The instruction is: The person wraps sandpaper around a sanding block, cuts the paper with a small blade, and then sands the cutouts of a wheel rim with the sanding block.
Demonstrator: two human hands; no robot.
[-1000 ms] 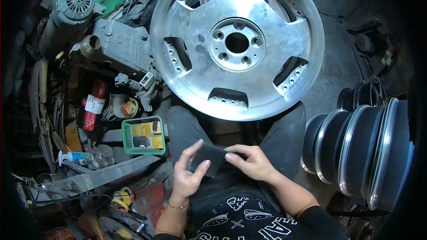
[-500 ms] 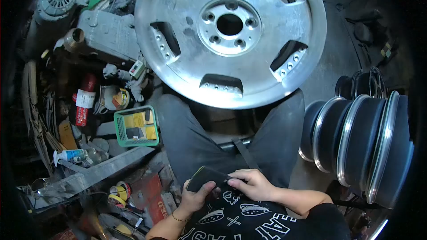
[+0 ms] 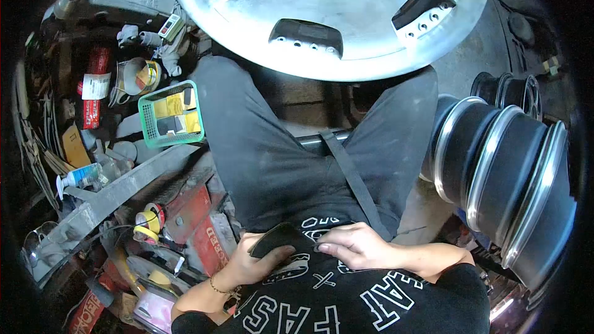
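Near my lap, my left hand [image 3: 255,264] grips a dark flat sheet [image 3: 275,240], thumb on top of it. To its right, my right hand [image 3: 354,245] is in front of my shirt with thumb and fingers drawn together; whatever lies between them is too small to make out. It is a little apart from the sheet. A large silver wheel rim [image 3: 365,55] lies face up beyond my knees, its upper part cut off by the view.
A green basket [image 3: 147,125] with yellow and dark pieces is left of my leg. Several rims [image 3: 489,161] stand in a row at the right. A metal beam [image 3: 117,207], a red bottle [image 3: 91,113] and clutter fill the left side.
The view has tilted down, so the rim and basket appear higher. My right hand has come away from the dark sheet, which my left hand still holds.
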